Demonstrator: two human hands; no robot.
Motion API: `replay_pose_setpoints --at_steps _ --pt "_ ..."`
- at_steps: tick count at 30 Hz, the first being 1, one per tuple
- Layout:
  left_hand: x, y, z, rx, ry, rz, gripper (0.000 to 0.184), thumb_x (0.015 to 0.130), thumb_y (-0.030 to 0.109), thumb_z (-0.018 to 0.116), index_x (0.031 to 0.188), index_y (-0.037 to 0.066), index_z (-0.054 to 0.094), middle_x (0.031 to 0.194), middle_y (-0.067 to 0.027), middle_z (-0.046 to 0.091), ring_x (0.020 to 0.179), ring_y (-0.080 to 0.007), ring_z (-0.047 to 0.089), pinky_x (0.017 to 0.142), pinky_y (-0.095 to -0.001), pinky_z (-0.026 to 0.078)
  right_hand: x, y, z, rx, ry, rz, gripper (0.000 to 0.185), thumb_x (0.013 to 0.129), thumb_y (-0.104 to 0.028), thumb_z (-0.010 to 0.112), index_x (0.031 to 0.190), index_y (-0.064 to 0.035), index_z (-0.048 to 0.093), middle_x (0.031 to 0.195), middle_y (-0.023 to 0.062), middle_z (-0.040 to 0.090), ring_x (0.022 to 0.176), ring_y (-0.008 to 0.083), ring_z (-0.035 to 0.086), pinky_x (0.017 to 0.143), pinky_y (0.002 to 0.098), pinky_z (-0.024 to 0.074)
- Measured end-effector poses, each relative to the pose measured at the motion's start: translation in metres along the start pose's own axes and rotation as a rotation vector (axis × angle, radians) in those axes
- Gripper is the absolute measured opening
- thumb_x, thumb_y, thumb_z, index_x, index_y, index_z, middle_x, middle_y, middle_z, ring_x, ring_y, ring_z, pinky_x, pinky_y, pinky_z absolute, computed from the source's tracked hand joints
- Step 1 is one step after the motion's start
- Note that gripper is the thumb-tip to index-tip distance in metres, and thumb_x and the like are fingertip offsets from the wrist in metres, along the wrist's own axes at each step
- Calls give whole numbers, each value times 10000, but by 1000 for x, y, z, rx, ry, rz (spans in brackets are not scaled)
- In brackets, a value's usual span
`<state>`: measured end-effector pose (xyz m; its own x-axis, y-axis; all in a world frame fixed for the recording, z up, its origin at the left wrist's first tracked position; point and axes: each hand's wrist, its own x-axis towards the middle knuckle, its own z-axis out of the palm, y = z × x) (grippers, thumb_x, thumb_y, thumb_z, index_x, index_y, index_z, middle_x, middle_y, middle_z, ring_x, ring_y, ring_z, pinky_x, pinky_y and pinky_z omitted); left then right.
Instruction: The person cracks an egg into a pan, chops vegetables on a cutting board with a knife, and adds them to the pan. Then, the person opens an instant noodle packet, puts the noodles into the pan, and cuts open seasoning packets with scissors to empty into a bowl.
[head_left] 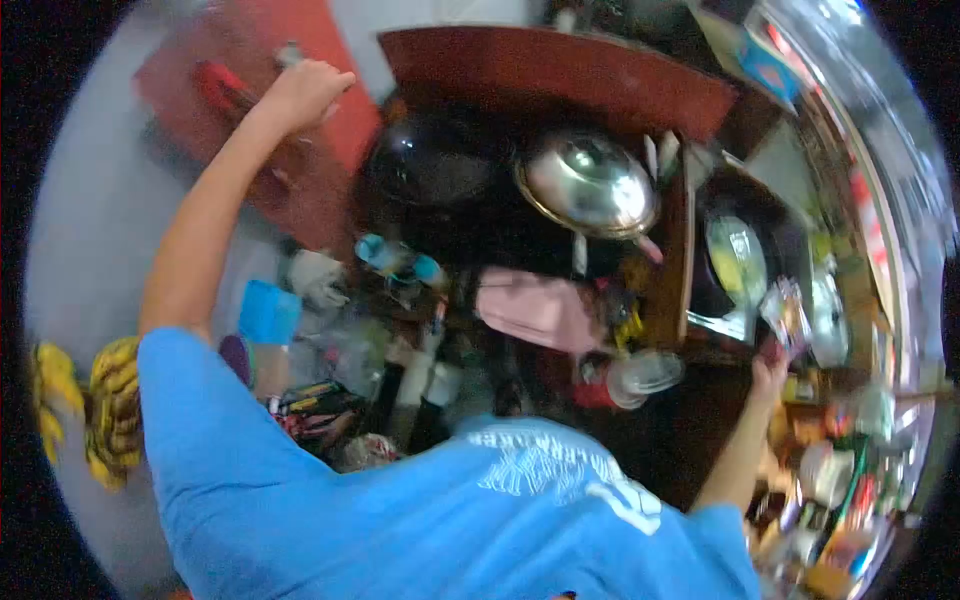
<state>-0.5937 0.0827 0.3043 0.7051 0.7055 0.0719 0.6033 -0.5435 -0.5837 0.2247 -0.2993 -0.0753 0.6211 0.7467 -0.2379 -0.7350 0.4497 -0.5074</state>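
My left hand (312, 92) is stretched to the upper left, its fingers curled closed against a red panel (345, 120). A small pale metallic piece (289, 54) shows just beyond the knuckles, and whatever lies inside the fingers is hidden. On the right side my right hand (770, 370) is closed around the lower end of a shiny clear plastic packet (787, 312), whose contents are blurred. Beside the packet stands a dark-framed compartment holding an oval greenish dish or lid (737, 262).
A domed steel lid (588, 185) sits near a dark round pan (435, 160). Below are a pink tray-like object (537, 308) and clear plastic containers (645, 375). Bananas (112, 410) lie at far left. Crowded goods (830, 470) fill the lower right.
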Motion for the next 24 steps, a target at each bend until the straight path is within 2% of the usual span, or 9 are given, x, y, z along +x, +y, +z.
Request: replay_pose_setpoints --at_steps 3,6,8,10,15,18,19,23,24 --pt "1 164 -23 -610 154 277 131 773 167 621 856 71 651 828 -163 659 839 -365 649 767 -475 535 -4 -3 -40 174 -42 -1 325 1003 -248 508 1100 30 646 1085 177 707 1009 299 684 1000 457 520" --pt "-20 307 14 -754 -404 401 170 771 239 659 828 81 678 815 -169 680 768 -387 667 689 -502 544 -48 14 -16 126 136 -91 283 1005 -193 482 1128 7 640 1106 172 702 1015 306 683 994 474 523" --pt "-34 379 109 -802 -308 251 204 779 134 595 928 18 671 858 -216 697 852 -403 685 720 -511 554 -75 22 3 124 361 -164 294 1010 -220 482 1115 0 646 1096 163 706 1019 294 684 959 461 548" --pt "-33 423 202 -726 -104 135 288 818 108 582 1089 34 643 941 -233 685 911 -376 669 804 -494 537 -96 13 -18 137 202 -93 277 981 -239 553 1098 -9 651 1103 156 703 1006 289 685 932 451 567" --pt "-13 449 248 -699 -404 -91 380 892 137 551 1249 7 541 1195 -229 624 1070 -400 622 870 -488 512 -181 26 30 178 482 -195 336 957 -286 610 1153 -13 611 1110 146 692 968 271 689 818 352 595" --pt "-2 449 225 -755 -355 49 549 905 257 604 1384 20 478 1229 -241 613 1131 -389 603 916 -475 496 -198 26 -16 363 297 -88 319 951 -286 627 1122 -17 610 1056 133 691 960 266 675 881 385 571" --pt "0 452 232 -747 -308 85 470 885 224 610 1293 9 523 1197 -241 623 1100 -391 612 923 -470 496 -200 23 -52 513 162 8 306 943 -284 639 1100 -22 619 1031 122 690 975 274 665 940 422 551" --pt "-5 453 274 -813 -286 -79 195 802 91 631 930 -37 704 1073 -241 664 977 -399 648 950 -450 496 -232 29 -13 351 591 -148 301 948 -312 637 1130 -73 615 1053 113 683 1000 261 654 971 457 518" --pt "-9 455 219 -452 -230 58 142 782 41 607 847 -32 710 1022 -232 679 949 -395 654 947 -449 494 -236 24 -21 362 548 -117 296 955 -324 624 1133 -87 617 1075 104 683 1010 253 654 972 466 514"
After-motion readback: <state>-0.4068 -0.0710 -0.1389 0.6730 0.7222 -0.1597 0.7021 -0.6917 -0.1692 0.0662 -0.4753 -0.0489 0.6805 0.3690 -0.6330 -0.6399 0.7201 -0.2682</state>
